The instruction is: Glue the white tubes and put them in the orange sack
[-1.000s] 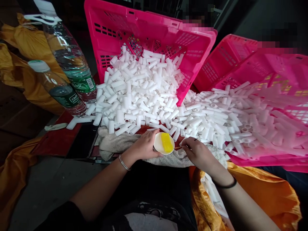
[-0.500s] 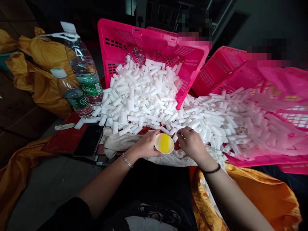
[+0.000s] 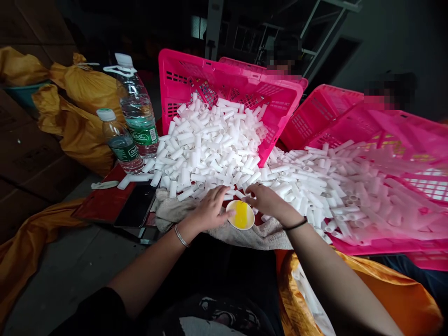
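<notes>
A small white bowl [image 3: 229, 221] with a yellow block [image 3: 241, 214] in it rests at the table's front edge, by a grey towel. My left hand [image 3: 210, 207] is at its left side, fingers stretched out and apart, with the thumb at the rim. Just right of the bowl is my right hand [image 3: 264, 201], its thumb and forefinger apart and nothing visible between them. Both sets of fingertips are close to the front of a large heap of short white plastic tubes [image 3: 217, 144].
Pink crates [image 3: 231, 70] lie tipped behind and to the right. Two water bottles [image 3: 140, 116] and a dark phone [image 3: 136, 205] are at left. A grey towel [image 3: 259, 237] lines the front edge; an orange sack [image 3: 378, 289] hangs lower right. Two people's blurred heads show behind the crates.
My left hand has let go of the bowl and its fingers have spread forward. My right hand has opened from a pinch on a thin stick and shifted slightly left. The view has shifted too.
</notes>
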Tool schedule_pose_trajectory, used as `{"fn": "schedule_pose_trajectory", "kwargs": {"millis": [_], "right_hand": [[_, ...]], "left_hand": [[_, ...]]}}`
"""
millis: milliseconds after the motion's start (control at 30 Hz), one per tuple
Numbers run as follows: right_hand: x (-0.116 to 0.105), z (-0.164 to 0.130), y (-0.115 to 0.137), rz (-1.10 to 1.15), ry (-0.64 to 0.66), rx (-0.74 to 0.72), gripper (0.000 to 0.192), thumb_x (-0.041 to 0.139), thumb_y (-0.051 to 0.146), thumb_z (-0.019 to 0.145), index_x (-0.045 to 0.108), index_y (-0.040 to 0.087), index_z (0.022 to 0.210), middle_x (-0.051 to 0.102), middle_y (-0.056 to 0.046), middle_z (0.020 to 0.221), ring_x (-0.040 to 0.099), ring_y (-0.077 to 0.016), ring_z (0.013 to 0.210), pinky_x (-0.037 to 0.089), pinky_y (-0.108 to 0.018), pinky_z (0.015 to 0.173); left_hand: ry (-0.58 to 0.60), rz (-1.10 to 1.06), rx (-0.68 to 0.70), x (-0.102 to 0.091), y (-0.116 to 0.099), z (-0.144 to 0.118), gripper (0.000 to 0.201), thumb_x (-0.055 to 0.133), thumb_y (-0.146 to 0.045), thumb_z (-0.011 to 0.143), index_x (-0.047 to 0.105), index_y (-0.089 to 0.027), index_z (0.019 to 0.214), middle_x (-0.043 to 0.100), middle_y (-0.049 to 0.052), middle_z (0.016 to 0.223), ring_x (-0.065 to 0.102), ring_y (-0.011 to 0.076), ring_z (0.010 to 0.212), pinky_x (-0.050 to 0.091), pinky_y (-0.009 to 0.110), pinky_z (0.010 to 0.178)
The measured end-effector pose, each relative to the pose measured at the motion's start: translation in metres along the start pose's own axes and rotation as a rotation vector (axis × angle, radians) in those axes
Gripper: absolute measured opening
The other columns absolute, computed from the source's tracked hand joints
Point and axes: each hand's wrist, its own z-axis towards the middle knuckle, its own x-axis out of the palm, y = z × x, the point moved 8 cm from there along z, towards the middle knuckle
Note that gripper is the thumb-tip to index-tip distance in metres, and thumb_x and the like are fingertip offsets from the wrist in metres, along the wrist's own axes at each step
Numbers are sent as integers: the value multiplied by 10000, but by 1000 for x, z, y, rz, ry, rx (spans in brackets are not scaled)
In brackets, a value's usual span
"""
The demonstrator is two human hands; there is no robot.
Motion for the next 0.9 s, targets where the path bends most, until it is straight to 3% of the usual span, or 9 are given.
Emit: {"fn": "schedule_pose_trajectory", "kwargs": {"millis": [67,167,333,467,533,600,700,767,900], "right_hand": [[-5,5,-28,5,-21,87,292,457,317,988,682,169,1100,720,-101,1028,668,-179,873,456,-246,711],[2,11,-61,-61,-33,197,228,509,193,922,706,120,1011,721,-153,984,674,-219,882,458,-281,722],[24,14,-63,-90,-61,198,195,584,76,809,705,76,961,707,-219,981,672,-277,925,471,-343,786],[10,-8,-60,-68,-181,277,292,486,123,878,635,34,1113,671,-265,1070,659,-316,1003,471,-380,813],[4,-31,-64,54,-245,342,300,460,194,905,609,66,1132,695,-212,993,675,-287,929,484,-357,760],[11,-56,-69,334,-278,396,248,472,284,898,618,128,1023,703,-127,849,674,-242,782,490,-321,665],[45,-83,-66,847,-216,391,243,490,398,866,591,179,843,631,-29,641,598,-182,571,459,-277,523],[64,-90,-56,1051,-175,327,293,511,457,856,596,177,845,600,-4,606,543,-155,515,432,-262,480],[67,-93,-49,1000,-352,234,419,497,499,908,645,166,1115,653,-31,725,587,-171,618,501,-292,559]], "left_hand": [[-49,180,-123,-16,10,3,334,473,-224,964,513,-125,1280,573,183,1273,503,324,1239,418,514,1052],[-27,334,-295,-24,21,4,245,423,-59,914,632,-117,1027,647,172,1035,567,324,1091,457,506,964],[-50,407,-447,-14,23,2,275,386,-33,924,642,-72,1018,635,232,1101,578,350,1088,468,521,910],[-51,431,-505,-13,22,3,296,352,-16,924,630,-37,1025,634,258,1077,596,362,1063,486,530,868],[-36,422,-487,-17,21,3,307,332,-14,924,625,-30,1016,638,252,1030,610,361,1035,493,537,858],[-14,401,-431,-22,19,1,309,347,-11,916,608,-41,1078,631,230,1053,619,338,1028,498,522,880],[-36,267,-291,-28,13,-9,383,450,-55,911,496,-93,1290,575,191,1217,617,270,1074,519,434,931],[-74,110,-191,-27,9,-18,422,534,-113,897,471,-139,1314,562,154,1235,610,248,1110,526,402,960],[-34,-64,-65,-13,2,-31,326,493,-62,849,545,-206,1136,593,87,1137,615,230,1100,530,412,980]]}}
